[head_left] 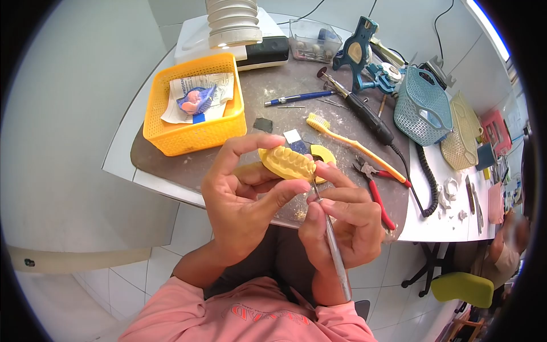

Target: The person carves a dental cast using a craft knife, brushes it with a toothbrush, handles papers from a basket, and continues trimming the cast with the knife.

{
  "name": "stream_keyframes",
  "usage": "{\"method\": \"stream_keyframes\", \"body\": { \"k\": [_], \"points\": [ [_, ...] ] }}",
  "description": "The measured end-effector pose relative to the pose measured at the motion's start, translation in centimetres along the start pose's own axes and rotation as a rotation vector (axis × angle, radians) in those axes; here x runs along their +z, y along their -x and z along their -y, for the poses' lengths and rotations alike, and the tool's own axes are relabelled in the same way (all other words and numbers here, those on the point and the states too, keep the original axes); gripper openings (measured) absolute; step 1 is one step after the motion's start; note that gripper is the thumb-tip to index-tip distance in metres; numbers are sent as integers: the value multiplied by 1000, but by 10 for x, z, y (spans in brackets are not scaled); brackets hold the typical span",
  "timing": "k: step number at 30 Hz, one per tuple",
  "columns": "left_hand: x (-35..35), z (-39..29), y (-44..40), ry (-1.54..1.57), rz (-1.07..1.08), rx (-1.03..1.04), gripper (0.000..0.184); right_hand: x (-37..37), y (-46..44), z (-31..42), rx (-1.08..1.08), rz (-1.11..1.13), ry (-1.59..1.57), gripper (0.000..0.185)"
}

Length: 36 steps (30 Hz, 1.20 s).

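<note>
My left hand (242,196) grips a yellow dental cast (289,162) between thumb and fingers, its row of teeth turned up toward me. In my right hand (345,222) is a slim metal carving tool (336,253), held like a pen, its handle slanting down past the palm. The tool's tip meets or nearly meets the right end of the cast; contact is hard to make out. Just behind the cast lie a yellow curved piece (323,154) and a small blue-and-white item (295,141) on the dusty brown work mat (188,162).
A yellow basket (194,137) with paper and a blue-and-pink piece stands left. Behind are a brush (359,145), a pen (299,98), a handpiece (369,118), red-handled pliers (380,202) and a teal articulator (356,54). Blue basket (423,105) at right; a person (501,251) sits far right.
</note>
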<state>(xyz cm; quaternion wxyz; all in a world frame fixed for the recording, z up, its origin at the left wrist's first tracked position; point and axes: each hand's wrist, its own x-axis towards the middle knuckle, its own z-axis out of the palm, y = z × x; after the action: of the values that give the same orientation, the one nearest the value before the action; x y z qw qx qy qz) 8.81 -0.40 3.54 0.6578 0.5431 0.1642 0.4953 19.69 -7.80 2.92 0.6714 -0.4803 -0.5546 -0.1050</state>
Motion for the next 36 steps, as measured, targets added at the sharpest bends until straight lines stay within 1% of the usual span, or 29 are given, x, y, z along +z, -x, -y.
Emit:
{"method": "stream_keyframes", "body": {
  "k": [5,7,9,11,15,23,36],
  "points": [
    [0,3,1,-20,12,59,52,0,2,0,-9,-19,8,20],
    [-1,4,2,-47,9,64,52,-3,5,2,33,54,11,19],
    [-2,8,3,-73,7,70,52,-2,6,1,42,44,-10,19],
    [-3,13,3,-89,11,142,52,-3,7,0,52,31,-30,18],
    [-2,14,3,-92,20,148,53,-3,6,1,50,33,-30,17],
    [-1,18,4,-149,39,243,52,-5,6,-2,45,37,-40,17],
    [1,20,4,-171,40,301,52,-5,7,-4,39,21,-47,16]
  ]
}}
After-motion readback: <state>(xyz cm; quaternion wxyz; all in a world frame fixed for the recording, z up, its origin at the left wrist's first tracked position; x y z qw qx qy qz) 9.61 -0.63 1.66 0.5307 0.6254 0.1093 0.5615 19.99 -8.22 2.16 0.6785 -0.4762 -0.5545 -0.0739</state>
